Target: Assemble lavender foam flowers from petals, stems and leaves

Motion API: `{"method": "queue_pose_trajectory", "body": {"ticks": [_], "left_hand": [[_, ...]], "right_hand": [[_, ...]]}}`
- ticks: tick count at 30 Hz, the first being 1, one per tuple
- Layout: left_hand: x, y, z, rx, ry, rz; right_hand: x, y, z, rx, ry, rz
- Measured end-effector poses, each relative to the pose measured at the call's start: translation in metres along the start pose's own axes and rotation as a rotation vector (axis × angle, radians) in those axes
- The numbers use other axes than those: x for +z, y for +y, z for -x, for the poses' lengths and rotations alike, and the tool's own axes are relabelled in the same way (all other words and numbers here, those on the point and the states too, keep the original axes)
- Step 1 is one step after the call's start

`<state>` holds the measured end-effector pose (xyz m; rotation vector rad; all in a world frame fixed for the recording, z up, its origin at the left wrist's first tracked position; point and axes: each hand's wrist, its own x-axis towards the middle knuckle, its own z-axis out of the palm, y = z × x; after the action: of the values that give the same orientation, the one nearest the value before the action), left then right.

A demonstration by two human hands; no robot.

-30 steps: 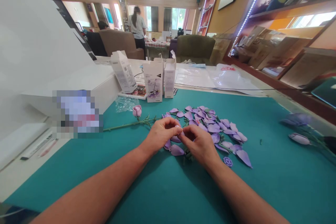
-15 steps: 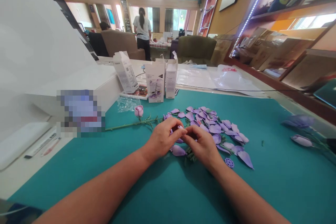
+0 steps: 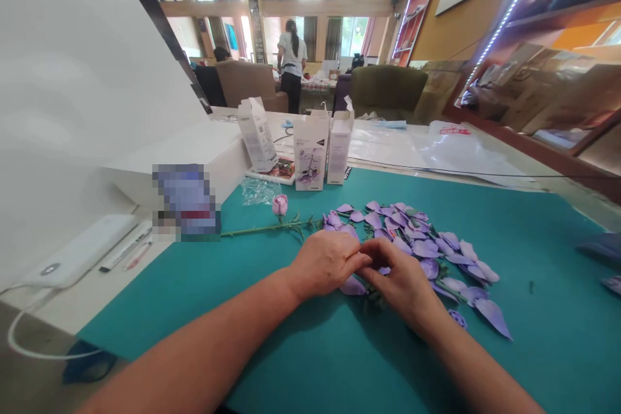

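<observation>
My left hand point(image 3: 332, 261) and my right hand point(image 3: 395, 275) meet fingertip to fingertip above the green mat point(image 3: 233, 310). Both are closed in a pinch, and whatever is between the fingers is hidden. Loose lilac petals point(image 3: 427, 248) with green stem parts lie in a heap behind and right of the hands. One petal point(image 3: 353, 286) shows just under my left hand. A small purple openwork disc point(image 3: 457, 319) lies beside my right forearm. To the left, a pink rosebud point(image 3: 280, 205) stands by a long green stem point(image 3: 257, 230) lying flat.
White flower-print boxes point(image 3: 310, 158) stand at the mat's back edge, near crumpled clear plastic point(image 3: 261, 191). A blurred-out item point(image 3: 187, 200) and a marker pen point(image 3: 125, 250) are on the left. Purple flowers point(image 3: 599, 246) lie far right. A person point(image 3: 292, 55) stands in the background.
The view has swung left, so everything sits further right. A small lilac piece seen at the fingertips before is now covered, as my left hand has turned over it.
</observation>
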<state>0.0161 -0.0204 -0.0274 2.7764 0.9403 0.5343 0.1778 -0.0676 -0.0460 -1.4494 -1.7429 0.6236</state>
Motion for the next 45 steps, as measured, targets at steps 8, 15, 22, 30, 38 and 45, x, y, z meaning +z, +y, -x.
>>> {"method": "queue_pose_trajectory", "body": {"ticks": [8,15,22,30,38,45], "left_hand": [[-0.005,0.003,0.000,0.088,-0.001,-0.001],[-0.002,0.000,0.000,-0.013,-0.024,0.161],[-0.018,-0.027,-0.004,-0.335,0.118,-0.099],[-0.011,-0.036,-0.012,-0.527,-0.076,-0.329],[-0.003,-0.043,-0.020,-0.548,-0.135,-0.411],[-0.012,-0.041,-0.018,-0.527,-0.137,-0.426]], "right_hand": [[0.007,-0.007,0.009,-0.072,0.054,0.063],[0.005,-0.003,0.005,-0.113,0.036,0.053],[-0.005,-0.001,-0.003,0.019,0.158,-0.072],[-0.012,0.003,-0.004,-0.100,0.149,-0.073],[-0.015,0.010,-0.008,-0.082,0.182,-0.118],[-0.018,0.003,-0.007,-0.059,0.149,-0.091]]}}
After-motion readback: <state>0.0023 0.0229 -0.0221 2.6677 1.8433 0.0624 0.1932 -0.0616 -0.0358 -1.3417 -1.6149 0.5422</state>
